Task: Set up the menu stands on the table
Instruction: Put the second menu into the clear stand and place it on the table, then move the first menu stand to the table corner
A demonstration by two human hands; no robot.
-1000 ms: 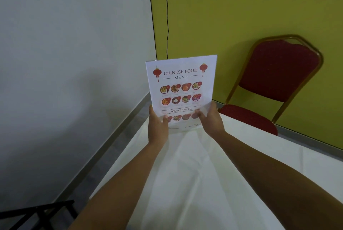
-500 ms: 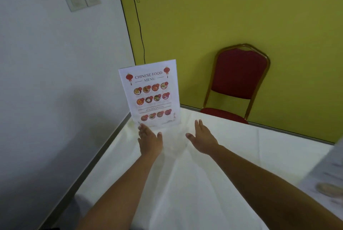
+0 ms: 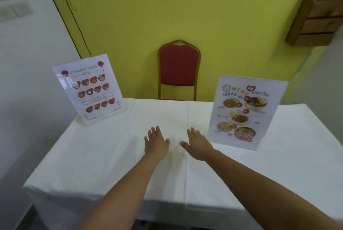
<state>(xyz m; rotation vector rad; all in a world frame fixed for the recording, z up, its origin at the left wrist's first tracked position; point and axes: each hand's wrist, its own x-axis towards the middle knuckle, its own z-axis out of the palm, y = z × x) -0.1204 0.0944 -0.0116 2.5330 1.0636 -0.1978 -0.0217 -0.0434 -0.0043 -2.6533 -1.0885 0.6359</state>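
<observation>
White cloth covers the bench (image 3: 111, 164), and its near edge runs across the bottom of my view with my two forearms reaching over it. My left hand (image 3: 156, 143) and right hand (image 3: 198, 146) are both flat, palms down, over the middle of the cloth, fingers (image 3: 155, 131) loosely spread and holding nothing; I cannot tell whether the palms touch the cloth or hang just above it. A second ago both hands gripped the Chinese menu (image 3: 88, 88) by its bottom corners, and half a second ago they had just let go and sat right beneath it. Now they are well apart from it, drawn toward the centre.

The Chinese menu stands at the far left corner, leaning back slightly, its base close to the left edge and the far edge. The Thai menu (image 3: 245, 112) stands on the right, nearer to me, just beside my right hand; it was barely in view at the right border half a second ago. Between the two stands lies a wide strip of bare cloth, with more to the right of the Thai menu.

Beyond the far edge a red chair (image 3: 179, 66) faces the bench against the yellow wall (image 3: 167, 6). A wooden shelf (image 3: 319, 14) hangs at upper right.
</observation>
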